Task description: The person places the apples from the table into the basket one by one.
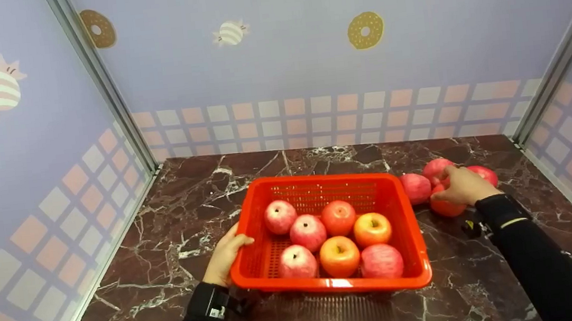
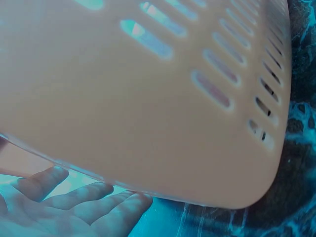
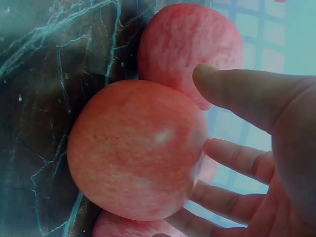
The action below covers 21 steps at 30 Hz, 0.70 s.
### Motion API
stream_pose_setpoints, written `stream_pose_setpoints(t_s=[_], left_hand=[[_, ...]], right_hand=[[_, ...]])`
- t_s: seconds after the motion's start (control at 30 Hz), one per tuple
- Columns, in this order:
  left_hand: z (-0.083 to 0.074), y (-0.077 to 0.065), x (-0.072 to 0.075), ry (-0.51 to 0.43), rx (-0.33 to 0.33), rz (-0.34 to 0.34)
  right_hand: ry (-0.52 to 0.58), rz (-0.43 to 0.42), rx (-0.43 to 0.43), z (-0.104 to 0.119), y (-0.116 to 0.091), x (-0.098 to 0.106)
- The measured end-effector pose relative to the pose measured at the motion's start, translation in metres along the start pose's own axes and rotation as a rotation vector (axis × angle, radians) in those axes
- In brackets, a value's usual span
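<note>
My left hand [image 1: 226, 254] grips the left side of a red plastic basket [image 1: 325, 284], its thumb over the rim. In the left wrist view its fingers [image 2: 118, 212] lie along the edge of the basket's slotted wall [image 2: 113, 108]. Several red and yellow-orange apples [image 1: 340, 257] sit inside. To the basket's right, my right hand [image 1: 464, 187] reaches over a small cluster of apples. The right wrist view shows its fingertips right at an orange-red apple [image 3: 136, 150], while the thumb is spread apart, overlapping a pinker apple [image 3: 190, 47] behind.
All this is on a dark red marbled tabletop [image 1: 134, 283]. Pale purple panels [image 1: 297, 63] with pink and white squares enclose the back and both sides. One apple [image 1: 416, 188] of the cluster lies close against the basket's right wall.
</note>
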<state>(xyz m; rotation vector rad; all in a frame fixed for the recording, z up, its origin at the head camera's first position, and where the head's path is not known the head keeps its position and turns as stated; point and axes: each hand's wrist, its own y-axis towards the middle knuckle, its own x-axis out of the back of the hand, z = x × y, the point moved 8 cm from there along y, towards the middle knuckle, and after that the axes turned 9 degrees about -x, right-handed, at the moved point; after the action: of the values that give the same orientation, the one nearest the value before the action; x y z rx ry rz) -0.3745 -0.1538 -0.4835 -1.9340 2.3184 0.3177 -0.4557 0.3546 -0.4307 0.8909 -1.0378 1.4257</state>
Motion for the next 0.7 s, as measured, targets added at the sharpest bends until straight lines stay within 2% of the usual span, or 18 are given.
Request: stream_pose_setpoints(t_s=[0.33, 0.7], left_hand=[[0.0024, 0.0014, -0.0019, -0.013, 0.002, 0.018], [0.0024, 0.0019, -0.0006, 0.016, -0.006, 0.015]], right_hand=[[-0.012, -0.001, -0.005, -0.0021, -0.0006, -0.0052], [-0.050, -0.050, 0.001, -0.0036, 0.0025, -0.0094]])
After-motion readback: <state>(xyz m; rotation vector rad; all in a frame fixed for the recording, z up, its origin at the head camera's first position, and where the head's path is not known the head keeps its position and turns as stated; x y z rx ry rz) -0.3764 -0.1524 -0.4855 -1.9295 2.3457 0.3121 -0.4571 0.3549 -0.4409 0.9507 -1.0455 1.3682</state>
